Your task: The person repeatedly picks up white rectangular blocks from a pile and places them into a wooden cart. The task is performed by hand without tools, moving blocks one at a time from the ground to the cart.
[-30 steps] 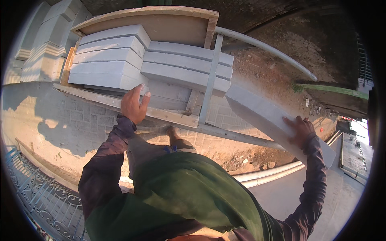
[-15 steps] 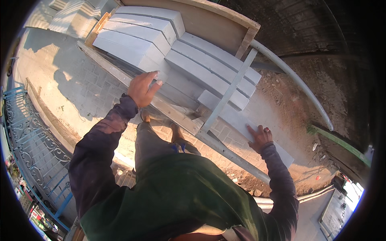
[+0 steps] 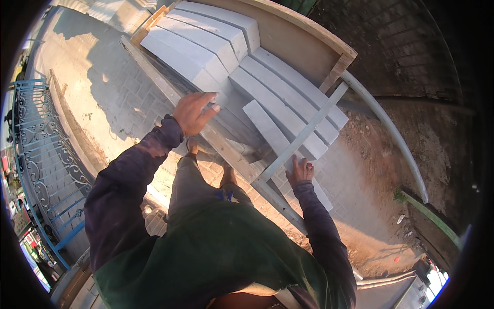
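- my L hand (image 3: 193, 112) spread flat on grey slab stack (image 3: 206, 49)
- R hand (image 3: 301, 171) below-right of stack, fingers curled on lone slab (image 3: 272, 136) by metal rail (image 3: 303, 134)

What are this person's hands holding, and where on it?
The right hand grips the near end of a grey slab on the cart. The left hand lies open on the cart's rail, clasping nothing.
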{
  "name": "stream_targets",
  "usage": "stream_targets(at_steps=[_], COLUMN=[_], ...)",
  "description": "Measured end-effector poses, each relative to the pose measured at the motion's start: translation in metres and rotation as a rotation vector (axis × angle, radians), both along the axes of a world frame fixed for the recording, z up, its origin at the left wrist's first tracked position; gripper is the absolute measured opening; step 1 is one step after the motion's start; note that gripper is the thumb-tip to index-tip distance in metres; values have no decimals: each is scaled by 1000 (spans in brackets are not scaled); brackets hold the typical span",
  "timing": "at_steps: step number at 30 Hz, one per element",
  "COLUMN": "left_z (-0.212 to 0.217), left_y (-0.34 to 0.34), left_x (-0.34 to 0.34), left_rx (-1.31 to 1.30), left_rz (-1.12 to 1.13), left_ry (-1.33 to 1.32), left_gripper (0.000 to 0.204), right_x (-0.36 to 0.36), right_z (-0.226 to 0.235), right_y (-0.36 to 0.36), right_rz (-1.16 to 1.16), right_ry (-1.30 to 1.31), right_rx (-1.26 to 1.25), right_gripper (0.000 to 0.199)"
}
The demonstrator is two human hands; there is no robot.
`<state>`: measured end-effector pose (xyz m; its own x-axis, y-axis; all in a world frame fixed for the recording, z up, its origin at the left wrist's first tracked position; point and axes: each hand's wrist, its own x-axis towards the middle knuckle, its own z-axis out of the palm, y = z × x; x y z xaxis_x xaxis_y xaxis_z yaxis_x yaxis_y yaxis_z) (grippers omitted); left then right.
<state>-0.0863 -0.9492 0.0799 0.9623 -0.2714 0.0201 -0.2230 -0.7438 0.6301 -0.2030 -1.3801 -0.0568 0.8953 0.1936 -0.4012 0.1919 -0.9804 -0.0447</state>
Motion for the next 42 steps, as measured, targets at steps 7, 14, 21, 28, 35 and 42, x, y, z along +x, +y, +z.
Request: stream_targets(at_steps=[7,14,21,28,35,42], left_z=[-1,0,0,2,-2,2], left_y=[-1,-2,-9,-5,-3,0], left_x=[0,2,13,3,-3,7], left_rx=[3,21,15,46,-3,-16], left_rz=[-1,-9,-37,-7,-32,-54], left_ry=[79,59,39,52,11,-31], left_gripper=[43,44,44,41,38,37], right_x=[2,5,22,-65,-80,-63], right_z=[-8,-7,-18,-63,-101,-63], right_y=[-3,-9,5,-206,-197,-138], right_rz=[65,57,137,-2174,-1918,-1895], right_ry=[-133,-109,-203,151,123,-43], right_rx=[14,0,49,1144,894,891], right_gripper=[67,59,49,97,111,106])
